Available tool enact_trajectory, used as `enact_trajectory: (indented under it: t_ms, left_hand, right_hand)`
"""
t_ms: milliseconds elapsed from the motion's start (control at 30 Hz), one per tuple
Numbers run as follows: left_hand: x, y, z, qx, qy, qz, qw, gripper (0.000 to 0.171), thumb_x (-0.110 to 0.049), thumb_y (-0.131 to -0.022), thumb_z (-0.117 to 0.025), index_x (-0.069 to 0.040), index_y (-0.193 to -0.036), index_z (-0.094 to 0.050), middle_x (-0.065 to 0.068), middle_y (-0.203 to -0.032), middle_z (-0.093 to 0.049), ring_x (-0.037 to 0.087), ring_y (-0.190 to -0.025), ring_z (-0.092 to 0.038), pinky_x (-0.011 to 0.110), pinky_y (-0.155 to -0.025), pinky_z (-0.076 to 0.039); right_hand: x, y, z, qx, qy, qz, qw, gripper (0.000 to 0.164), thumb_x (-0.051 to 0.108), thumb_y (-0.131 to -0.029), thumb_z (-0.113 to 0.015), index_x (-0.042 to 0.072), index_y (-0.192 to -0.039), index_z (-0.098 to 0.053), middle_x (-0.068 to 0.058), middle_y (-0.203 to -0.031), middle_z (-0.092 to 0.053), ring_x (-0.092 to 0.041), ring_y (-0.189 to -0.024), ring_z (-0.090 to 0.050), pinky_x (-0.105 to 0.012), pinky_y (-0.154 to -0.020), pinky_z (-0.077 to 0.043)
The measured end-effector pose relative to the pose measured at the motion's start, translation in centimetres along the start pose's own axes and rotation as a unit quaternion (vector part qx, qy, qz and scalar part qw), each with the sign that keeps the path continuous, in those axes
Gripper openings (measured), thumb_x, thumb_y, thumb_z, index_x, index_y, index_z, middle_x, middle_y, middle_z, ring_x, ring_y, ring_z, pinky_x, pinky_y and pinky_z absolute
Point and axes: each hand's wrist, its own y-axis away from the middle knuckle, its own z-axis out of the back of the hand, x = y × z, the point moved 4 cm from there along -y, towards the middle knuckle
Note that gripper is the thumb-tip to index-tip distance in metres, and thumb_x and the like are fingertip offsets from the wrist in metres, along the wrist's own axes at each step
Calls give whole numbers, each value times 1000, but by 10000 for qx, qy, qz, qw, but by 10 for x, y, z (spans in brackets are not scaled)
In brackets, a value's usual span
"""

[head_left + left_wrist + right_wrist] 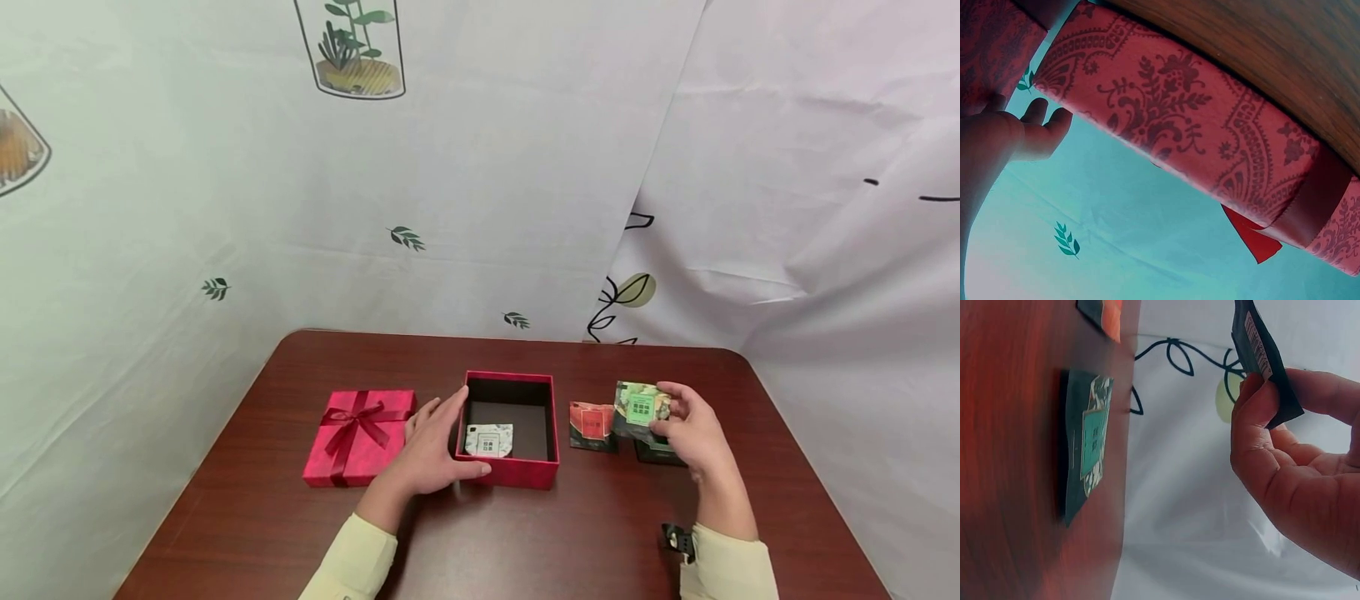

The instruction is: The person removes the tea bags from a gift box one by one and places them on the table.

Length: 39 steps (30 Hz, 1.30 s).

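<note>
My right hand (696,431) pinches a green tea packet (632,402) by its right edge, between thumb and fingers. In the right wrist view the packet's dark, barcoded back (1255,347) shows, raised above the table. Beneath lies a dark packet with a teal label (1089,447), mostly hidden in the head view. Left of it is a red and black tea packet (591,425). My left hand (431,452) lies along the left side of an open red box (521,475), thumb at its front edge. Inside, at the front left, is a white tea packet (488,440).
Left of the box lies its red patterned lid (396,412), tied with a dark red ribbon bow (356,425). Everything stands on a brown wooden table (525,542). A pale printed cloth (480,208) hangs behind the table's back edge and along the sides.
</note>
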Motion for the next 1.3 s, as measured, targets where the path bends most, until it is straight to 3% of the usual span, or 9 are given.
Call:
enact_trajectory:
  t_ms: [400, 1300]
  left_hand:
    - [0, 0, 0, 2, -9, -5, 10000, 120, -56, -64, -87, -28, -161, -22, -5, -159, -32, 32, -144, -20, 64, -108, -15]
    - [1, -1, -1, 7, -30, -86, 10000, 119, -56, -65, -87, -28, -161, -22, -5, -159, -32, 32, -144, -20, 63, -108, -15]
  right_hand:
    - [-11, 0, 11, 2, 195, 4, 9998, 66, -10, -90, -60, -4, -150, -32, -28, -126, -50, -26, -91, -49, -31, -66, -46]
    - [-35, 8, 38, -422, 556, -243, 9973, 65, -11, -87, -54, -7, -148, -33, -25, -116, -48, -30, -95, -49, -30, -65, -45]
